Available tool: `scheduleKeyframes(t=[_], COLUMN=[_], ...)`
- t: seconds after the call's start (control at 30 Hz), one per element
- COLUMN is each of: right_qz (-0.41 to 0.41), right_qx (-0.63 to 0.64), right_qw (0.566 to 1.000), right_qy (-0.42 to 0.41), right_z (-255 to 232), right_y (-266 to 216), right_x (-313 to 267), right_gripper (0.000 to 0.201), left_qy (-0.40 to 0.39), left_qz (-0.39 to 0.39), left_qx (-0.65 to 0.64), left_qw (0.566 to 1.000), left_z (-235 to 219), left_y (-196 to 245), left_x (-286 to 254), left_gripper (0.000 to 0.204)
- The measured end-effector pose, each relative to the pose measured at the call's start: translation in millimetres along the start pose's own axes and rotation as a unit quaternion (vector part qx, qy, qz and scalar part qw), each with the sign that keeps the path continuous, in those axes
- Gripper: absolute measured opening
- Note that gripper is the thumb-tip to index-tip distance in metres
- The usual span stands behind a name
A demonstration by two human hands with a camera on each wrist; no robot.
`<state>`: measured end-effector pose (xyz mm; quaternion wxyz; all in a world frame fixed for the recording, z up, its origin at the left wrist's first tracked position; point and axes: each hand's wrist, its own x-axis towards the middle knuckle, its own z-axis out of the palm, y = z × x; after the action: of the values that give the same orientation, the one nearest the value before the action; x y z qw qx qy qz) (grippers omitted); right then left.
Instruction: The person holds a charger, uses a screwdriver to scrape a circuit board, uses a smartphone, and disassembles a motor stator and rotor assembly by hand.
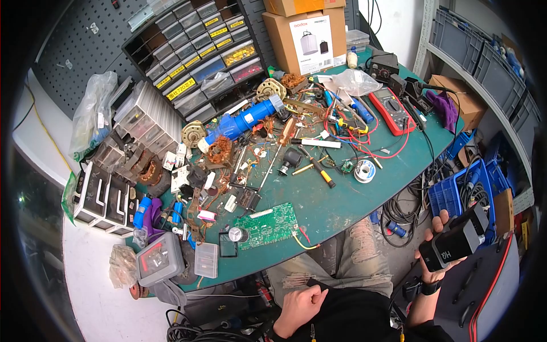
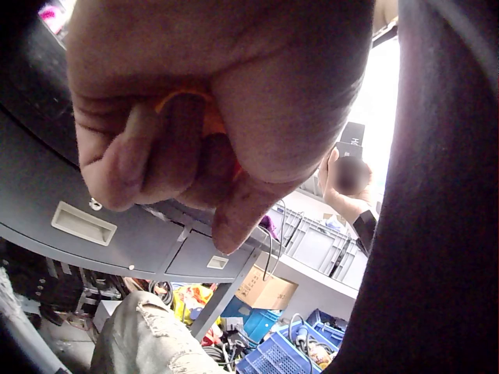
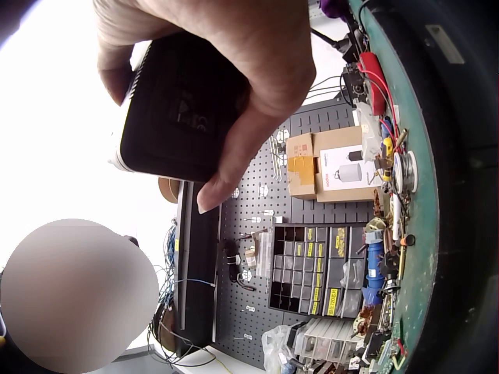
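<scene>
Black box-shaped device (image 1: 450, 245), marked with pale lettering, is held aloft in a person's right hand (image 1: 436, 248), off the right-hand side of the green table (image 1: 347, 196) and apart from it. In the head view its long axis slants upward to the right, with a blue crate (image 1: 447, 196) behind. The right fingers are wrapped about its body: the right-wrist view shows the thumb along one side and fingers curled at the opposite side, spread only to its width. The left hand (image 1: 299, 310), over the lap, is well apart, the device lying out to its right; its fingers are folded toward the palm, and no held object can be made out. The gap between device and table looks the telling relation, with the right hand plainly the nearer.
</scene>
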<state>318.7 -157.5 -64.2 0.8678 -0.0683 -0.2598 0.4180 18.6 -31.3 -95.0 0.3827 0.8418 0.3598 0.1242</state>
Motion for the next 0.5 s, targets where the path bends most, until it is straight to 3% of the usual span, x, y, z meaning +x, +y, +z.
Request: scheduleKeyframes(t=[0.5], right_qz=[-0.005], right_qx=[-0.009], right_qw=[1.0], right_qy=[0.003], right_z=[-0.7], right_y=[1.3], right_x=[-1.5], right_gripper=[0.1], left_qy=[-0.003], left_qz=[-0.002], left_qx=[0.001], left_qw=[1.0], left_z=[-0.1], left_y=[-0.3], left_x=[-0.5], left_gripper=[0.042])
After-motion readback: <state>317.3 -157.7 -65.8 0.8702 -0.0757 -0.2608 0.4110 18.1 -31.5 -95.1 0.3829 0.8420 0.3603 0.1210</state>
